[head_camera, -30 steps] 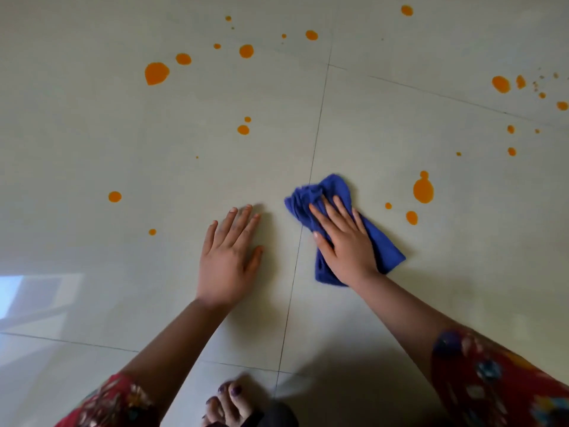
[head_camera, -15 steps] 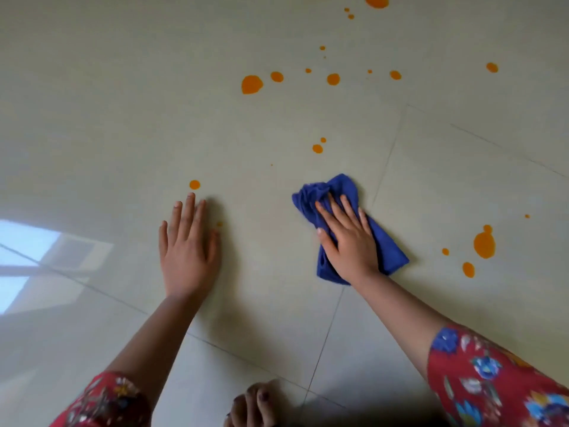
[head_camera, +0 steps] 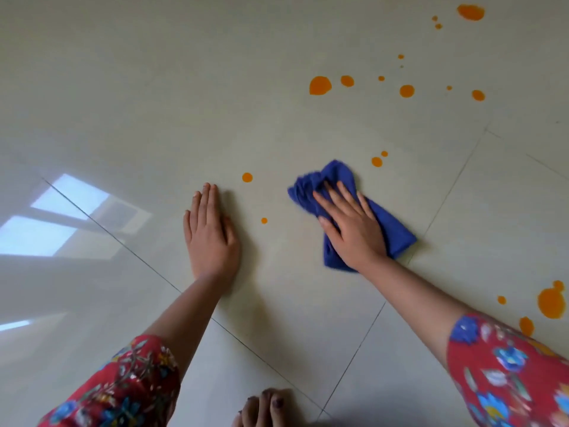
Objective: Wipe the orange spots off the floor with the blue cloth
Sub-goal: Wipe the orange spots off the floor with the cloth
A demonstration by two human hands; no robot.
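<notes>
My right hand (head_camera: 349,224) lies flat on the crumpled blue cloth (head_camera: 391,229), pressing it to the pale tiled floor (head_camera: 154,103). My left hand (head_camera: 209,232) rests palm down on the floor to the left, fingers together, holding nothing. Two small orange spots (head_camera: 247,177) lie between the hands, one near my left fingertips and a smaller spot (head_camera: 264,220) below it. A pair of spots (head_camera: 377,161) sits just beyond the cloth. A bigger blot (head_camera: 320,85) and several smaller ones lie farther off.
More orange blots (head_camera: 551,303) lie at the right edge near my right sleeve (head_camera: 505,374). Toes of one foot (head_camera: 268,408) show at the bottom edge. Window light reflects on the glossy tiles (head_camera: 61,217) at the left. Grout lines cross the floor diagonally.
The view has swung left. My right hand has slid the cloth leftward across the grout line, away from the blots on the right. My left hand has shifted left, and its fingers have closed together.
</notes>
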